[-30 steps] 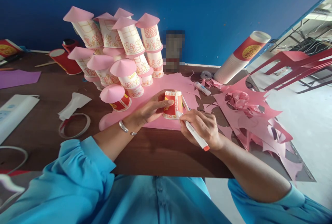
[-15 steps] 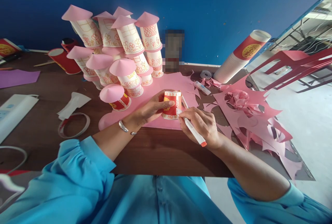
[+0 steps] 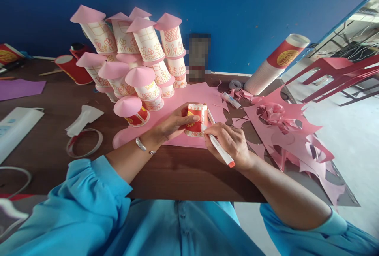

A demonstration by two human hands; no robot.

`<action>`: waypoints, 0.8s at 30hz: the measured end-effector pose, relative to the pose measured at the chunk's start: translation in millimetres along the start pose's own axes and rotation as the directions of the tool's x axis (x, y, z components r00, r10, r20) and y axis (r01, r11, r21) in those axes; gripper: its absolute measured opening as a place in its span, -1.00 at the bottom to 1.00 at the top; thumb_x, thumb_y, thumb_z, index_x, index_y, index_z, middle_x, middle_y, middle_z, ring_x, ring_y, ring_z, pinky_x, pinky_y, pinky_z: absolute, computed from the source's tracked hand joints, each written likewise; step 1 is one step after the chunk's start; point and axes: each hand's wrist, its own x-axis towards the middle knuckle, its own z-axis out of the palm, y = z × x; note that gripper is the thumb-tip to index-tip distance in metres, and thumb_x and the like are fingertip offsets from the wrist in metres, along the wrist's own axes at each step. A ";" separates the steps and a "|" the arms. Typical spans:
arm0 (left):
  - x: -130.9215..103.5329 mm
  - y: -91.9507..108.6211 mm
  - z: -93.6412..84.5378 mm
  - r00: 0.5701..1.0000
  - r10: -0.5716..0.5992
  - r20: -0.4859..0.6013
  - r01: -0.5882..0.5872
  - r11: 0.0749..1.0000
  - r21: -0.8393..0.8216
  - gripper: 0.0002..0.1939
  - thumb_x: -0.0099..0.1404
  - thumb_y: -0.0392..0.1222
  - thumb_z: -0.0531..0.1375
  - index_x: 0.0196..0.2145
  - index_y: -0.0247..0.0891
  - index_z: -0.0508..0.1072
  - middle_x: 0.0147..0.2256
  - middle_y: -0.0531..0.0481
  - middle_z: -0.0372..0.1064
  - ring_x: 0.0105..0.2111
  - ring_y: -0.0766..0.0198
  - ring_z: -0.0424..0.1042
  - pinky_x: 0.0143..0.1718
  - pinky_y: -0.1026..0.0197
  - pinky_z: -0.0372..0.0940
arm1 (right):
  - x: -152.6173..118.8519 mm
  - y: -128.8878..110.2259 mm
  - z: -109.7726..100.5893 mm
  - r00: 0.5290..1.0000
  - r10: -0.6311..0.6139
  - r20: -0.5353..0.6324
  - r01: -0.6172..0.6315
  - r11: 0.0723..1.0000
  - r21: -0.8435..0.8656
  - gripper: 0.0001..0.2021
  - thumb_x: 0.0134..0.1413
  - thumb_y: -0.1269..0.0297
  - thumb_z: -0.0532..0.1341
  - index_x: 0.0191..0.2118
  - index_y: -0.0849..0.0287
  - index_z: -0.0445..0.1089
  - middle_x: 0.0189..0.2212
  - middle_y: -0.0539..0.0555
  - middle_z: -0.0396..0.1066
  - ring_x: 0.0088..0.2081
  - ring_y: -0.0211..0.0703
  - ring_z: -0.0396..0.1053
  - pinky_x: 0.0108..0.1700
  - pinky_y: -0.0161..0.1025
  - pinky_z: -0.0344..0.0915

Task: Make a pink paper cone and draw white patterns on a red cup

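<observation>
My left hand point(image 3: 177, 121) is closed around a red and white paper cup point(image 3: 195, 123), its thumb pressed on the front. Flame-like and flower marks run along the cup's white bands. In my right hand point(image 3: 232, 141) is a white marker pen point(image 3: 220, 151) with a red end, its tip at the cup's right side. Another slim white pen point(image 3: 211, 116) shows just behind the cup, partly hidden. Beneath both hands lies a pink paper sheet point(image 3: 204, 94). To the left, a red cup point(image 3: 138, 118) wears a pink paper cone.
Stacked white cup towers point(image 3: 148, 44) with pink cone roofs stand at back left. A tall stack of cups point(image 3: 266, 70) leans at right, near a glue stick point(image 3: 231, 100) and pink paper scraps point(image 3: 284, 133). A tape roll point(image 3: 84, 155) and power strip point(image 3: 19, 129) lie left.
Almost nothing differs. My right hand and the marker have shifted very slightly against the cup; my left hand keeps its hold.
</observation>
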 end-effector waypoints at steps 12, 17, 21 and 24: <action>1.6 -1.9 -2.4 0.998 0.040 0.047 -0.038 0.999 -0.032 -0.51 0.29 -0.07 0.58 0.10 -0.20 0.60 -0.11 -0.10 0.66 -0.20 0.17 0.64 -0.10 0.13 0.53 | 2.1 -5.0 -3.5 0.998 -0.018 0.060 0.017 1.000 0.011 -0.83 0.44 0.52 0.23 -0.12 0.07 0.33 -0.43 -0.09 0.53 -0.49 -0.29 0.44 -0.41 -0.30 0.33; 1.7 -0.1 -0.6 0.996 0.064 0.069 -0.063 0.998 -0.013 -0.48 0.31 -0.04 0.57 0.14 -0.20 0.63 -0.13 -0.11 0.67 -0.19 0.13 0.65 -0.07 0.10 0.52 | 2.0 -5.6 -3.7 0.997 -0.012 0.074 0.011 1.000 0.011 -0.82 0.41 0.54 0.22 -0.15 0.08 0.31 -0.45 -0.10 0.50 -0.52 -0.30 0.39 -0.43 -0.28 0.29; 1.7 0.5 -0.4 0.994 0.075 0.074 -0.075 0.997 -0.004 -0.45 0.32 -0.03 0.57 0.19 -0.18 0.61 -0.12 -0.12 0.68 -0.18 0.12 0.66 -0.11 0.12 0.52 | 1.5 -5.9 -3.9 0.997 -0.009 0.078 0.009 1.000 0.005 -0.81 0.40 0.55 0.22 -0.16 0.06 0.30 -0.45 -0.12 0.48 -0.52 -0.31 0.36 -0.43 -0.28 0.28; 2.1 -1.9 -3.6 0.995 0.069 0.071 -0.070 0.997 0.014 -0.46 0.34 -0.01 0.55 0.19 -0.19 0.60 -0.06 -0.16 0.69 -0.15 0.09 0.67 -0.10 0.11 0.52 | 1.2 -6.0 -4.1 0.997 -0.007 0.078 0.007 1.000 -0.001 -0.79 0.38 0.56 0.22 -0.17 0.05 0.29 -0.46 -0.14 0.48 -0.53 -0.32 0.35 -0.43 -0.29 0.27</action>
